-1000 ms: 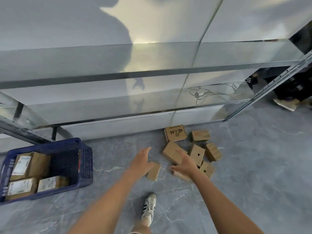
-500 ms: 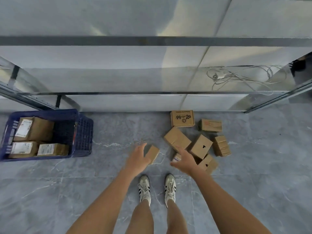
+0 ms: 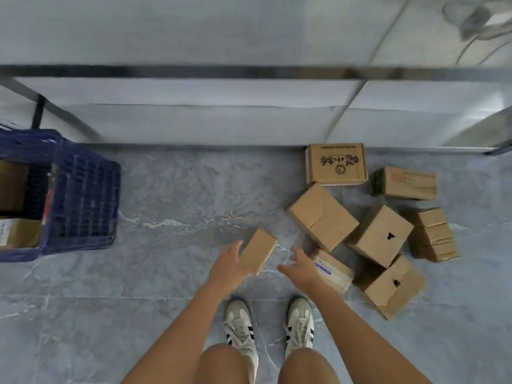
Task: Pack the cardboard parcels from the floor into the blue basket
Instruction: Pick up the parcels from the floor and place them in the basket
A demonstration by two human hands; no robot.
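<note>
Several brown cardboard parcels lie in a heap on the grey floor at the right, among them a printed box (image 3: 336, 163), a large plain box (image 3: 322, 216) and a box with a small hole (image 3: 381, 235). A small narrow parcel (image 3: 259, 250) lies apart to the left of the heap. My left hand (image 3: 230, 264) is spread, its fingers against that parcel's left side. My right hand (image 3: 302, 267) hovers open just right of it, partly covering a white-labelled parcel (image 3: 333, 270). The blue basket (image 3: 83, 195) stands at the far left with parcels inside.
A metal shelving rack runs along the back, its lowest shelf (image 3: 194, 72) overhanging the floor and a dark leg (image 3: 38, 109) behind the basket. A coiled cable (image 3: 471, 20) lies on the shelf at top right. My white shoes (image 3: 239, 325) stand below the hands.
The view has tipped down toward the floor. Both hands have come lower and closer together; the left hand now touches the small narrow parcel, and the right hand has shifted left off the heap.
</note>
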